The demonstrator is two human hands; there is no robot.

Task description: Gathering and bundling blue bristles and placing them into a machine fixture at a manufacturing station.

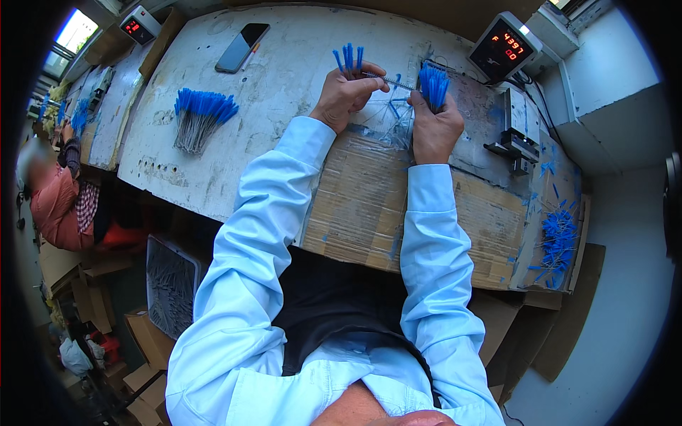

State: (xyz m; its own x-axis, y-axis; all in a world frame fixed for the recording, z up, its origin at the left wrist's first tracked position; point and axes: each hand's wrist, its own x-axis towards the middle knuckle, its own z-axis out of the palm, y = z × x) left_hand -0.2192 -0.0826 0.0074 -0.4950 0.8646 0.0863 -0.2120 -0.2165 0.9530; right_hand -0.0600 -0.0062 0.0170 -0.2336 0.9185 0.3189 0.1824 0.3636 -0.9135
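Shirtsleeves [259, 199] cross table edge [179, 197] — room beside left hand [344, 96].

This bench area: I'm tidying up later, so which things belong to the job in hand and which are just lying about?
Job, seemingly:
- brushes in the left hand
- blue bunch in the right hand
- matching pile, left
- scattered heap, far right, perhaps

Lying about, seemingly:
- phone
- cardboard box, lower left
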